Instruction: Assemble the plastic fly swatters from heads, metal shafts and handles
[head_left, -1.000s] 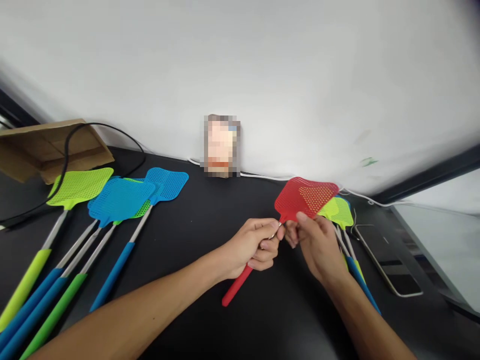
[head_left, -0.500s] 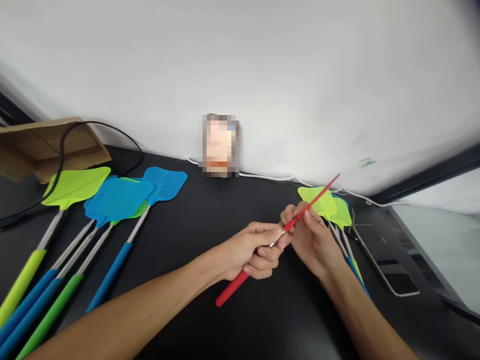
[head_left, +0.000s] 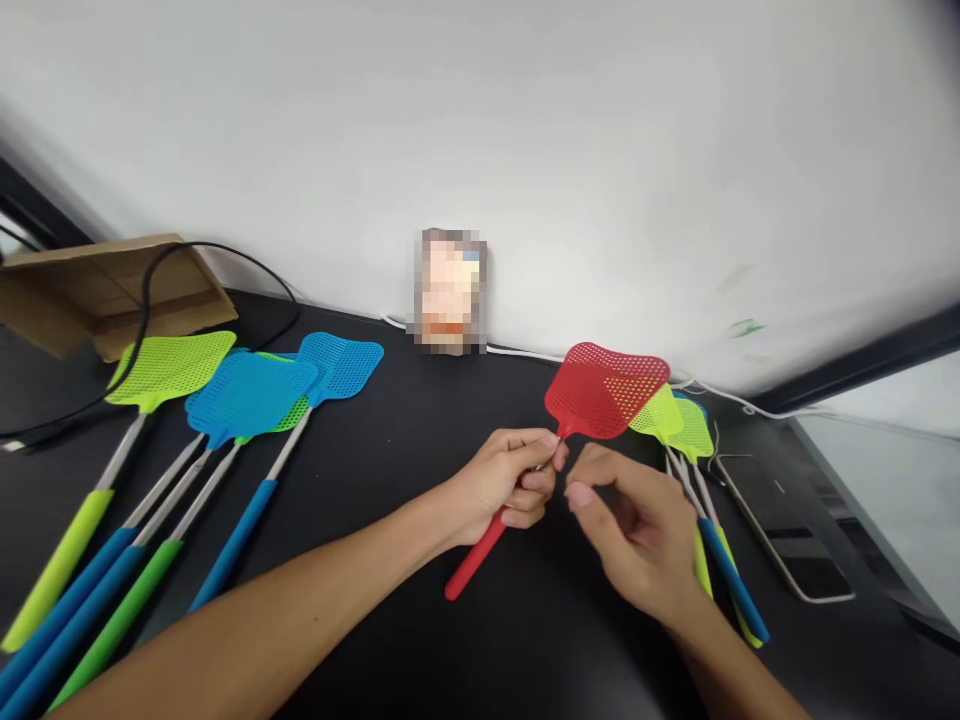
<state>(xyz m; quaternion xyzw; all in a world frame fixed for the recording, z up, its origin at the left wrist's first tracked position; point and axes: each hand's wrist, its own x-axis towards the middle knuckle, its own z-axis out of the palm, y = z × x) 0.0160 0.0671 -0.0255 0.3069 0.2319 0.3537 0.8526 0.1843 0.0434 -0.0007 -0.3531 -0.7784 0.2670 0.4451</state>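
Note:
A red fly swatter [head_left: 600, 388] is in my left hand [head_left: 510, 480], whose fingers wrap round its thin metal shaft just below the head. The perforated red head faces me, and the red grip [head_left: 477, 553] sticks out below the hand towards the lower left. Just right of the shaft is my right hand [head_left: 637, 530], apart from the swatter. Its fingers are loosely curled, with a gap between thumb and palm, and nothing shows in them.
Yellow-green, blue and green swatters [head_left: 255, 392] lie on the black table at left. Further swatters [head_left: 690, 428] lie at right, beside a phone [head_left: 784, 525]. A cardboard box [head_left: 112, 290], a black cable [head_left: 142, 320] and a blurred-out package [head_left: 450, 292] stand along the wall.
The red swatter has turned from edge-on to flat towards me. My right hand has let go of its head and moved down, while my left hand keeps its hold.

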